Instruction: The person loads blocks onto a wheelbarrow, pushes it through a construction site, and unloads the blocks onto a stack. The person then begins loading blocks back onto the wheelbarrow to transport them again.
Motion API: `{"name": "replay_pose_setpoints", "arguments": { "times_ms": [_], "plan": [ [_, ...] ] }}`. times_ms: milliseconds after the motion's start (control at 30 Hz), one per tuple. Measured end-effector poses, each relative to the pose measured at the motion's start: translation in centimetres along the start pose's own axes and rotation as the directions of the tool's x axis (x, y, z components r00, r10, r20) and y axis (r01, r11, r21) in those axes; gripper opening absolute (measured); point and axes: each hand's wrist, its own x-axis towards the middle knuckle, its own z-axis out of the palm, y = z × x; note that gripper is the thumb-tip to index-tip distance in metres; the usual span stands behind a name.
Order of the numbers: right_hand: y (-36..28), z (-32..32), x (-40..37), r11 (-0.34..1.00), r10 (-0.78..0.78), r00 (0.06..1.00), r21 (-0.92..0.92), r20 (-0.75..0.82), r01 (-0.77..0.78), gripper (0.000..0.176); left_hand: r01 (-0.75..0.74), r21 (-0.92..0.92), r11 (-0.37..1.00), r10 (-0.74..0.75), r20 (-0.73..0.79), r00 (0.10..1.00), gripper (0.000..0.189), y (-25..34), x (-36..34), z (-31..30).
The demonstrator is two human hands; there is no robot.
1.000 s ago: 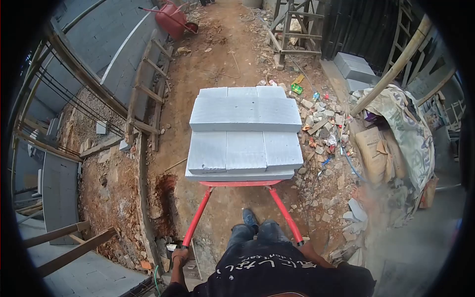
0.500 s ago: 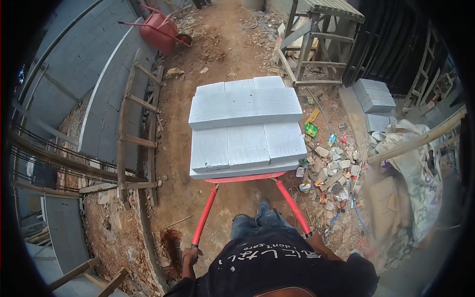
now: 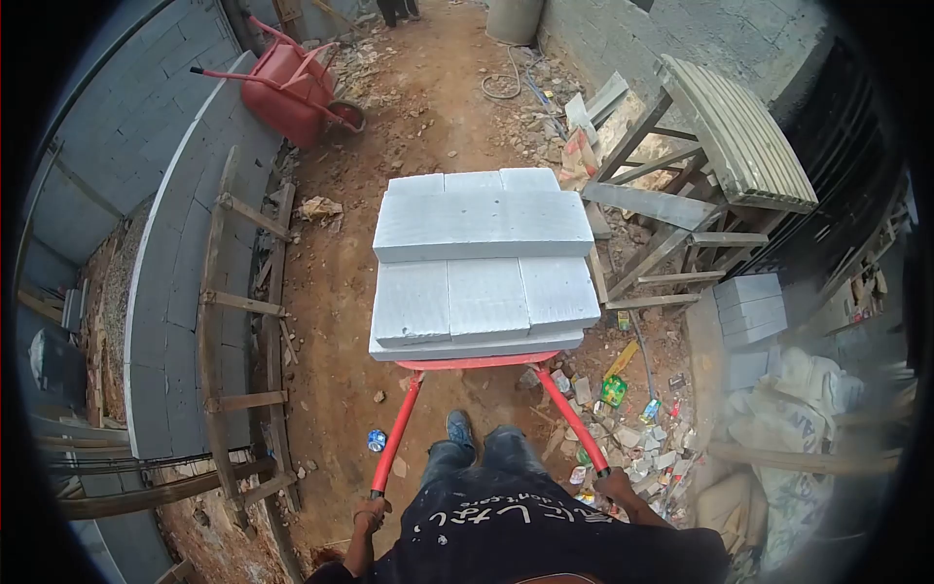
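Low in the head view, my left hand is wrapped round the black grip at the end of the left handle of a red wheelbarrow. Its right handle has my right hand closed on the grip. Pale grey-white concrete blocks are stacked on the wheelbarrow in layers, with one long block lying across several others. The stack hides nearly all of the tray and the wheel. My legs show between the handles, one shoe forward on the dirt.
Another red wheelbarrow leans by the left block wall. A wooden ladder-like frame lines the left side. On the right stand a wooden trestle, rubble and litter, more blocks and white sacks. A dirt path runs ahead.
I have moved forward along the path with the loaded wheelbarrow. The trestle, rubble and other wheelbarrow appear nearer. A different foot is forward; both hands keep their hold.
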Motion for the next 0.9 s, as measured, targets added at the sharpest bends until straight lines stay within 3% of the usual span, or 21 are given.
{"name": "replay_pose_setpoints", "arguments": {
  "times_ms": [100, 267, 333, 433, 467, 567, 733, 833, 867, 900],
  "plan": [
    [-9.7, -4.1, 6.0, 0.996, 0.092, 0.996, 0.010, -0.001, -0.092, 0.024, -0.022, 0.040, 0.999, 0.024, -0.033, 0.999, 0.017, 12.4, 1.7, -2.8],
    [-28.8, -9.9, 19.8, 0.998, 0.051, 0.998, -0.043, -0.021, -0.052, 0.026, -0.054, 0.064, 0.996, 0.058, -0.058, 0.997, 0.018, 34.2, 7.7, -5.8],
    [-35.2, -14.0, 22.0, 0.997, 0.064, 0.998, -0.032, -0.010, -0.065, 0.026, -0.042, 0.044, 0.998, 0.044, -0.047, 0.998, 0.018, 41.3, 6.5, -6.2],
    [-46.1, -20.1, 26.3, 1.000, -0.006, 0.999, 0.000, -0.053, 0.006, 0.024, -0.076, 0.163, 0.984, 0.083, -0.035, 0.996, 0.017, 56.7, 2.8, -10.2],
    [-49.0, -21.7, 29.1, 0.992, 0.119, 0.992, -0.033, 0.030, -0.118, 0.025, 0.032, 0.095, 0.995, -0.025, -0.071, 0.997, 0.017, 58.7, 6.3, -10.4],
    [-58.3, -26.8, 34.6, 0.997, 0.075, 0.997, -0.033, 0.034, -0.074, 0.026, 0.006, 0.021, 1.000, -0.005, -0.041, 0.999, 0.016, 68.9, 9.2, -12.7],
    [-73.0, -31.2, 46.8, 0.998, 0.062, 0.995, -0.004, 0.081, -0.062, 0.027, 0.017, 0.061, 0.998, -0.014, -0.046, 0.999, 0.018, 88.0, 13.8, -16.0],
    [-81.6, -34.0, 52.1, 0.993, 0.111, 0.990, -0.058, 0.085, -0.106, 0.026, 0.083, 0.037, 0.996, -0.083, -0.005, 0.997, 0.018, 96.7, 15.9, -17.9],
    [-83.1, -34.8, 55.3, 0.996, 0.074, 0.990, -0.052, 0.123, -0.068, 0.036, 0.093, 0.039, 0.995, -0.093, -0.003, 0.996, 0.017, 100.4, 16.6, -18.4],
    [-88.5, -36.7, 55.3, 0.985, 0.098, 0.994, -0.140, -0.042, -0.103, 0.042, 0.095, 0.027, 0.995, -0.096, 0.014, 0.995, 0.017, 105.4, 16.9, -17.8]
  ]
}}
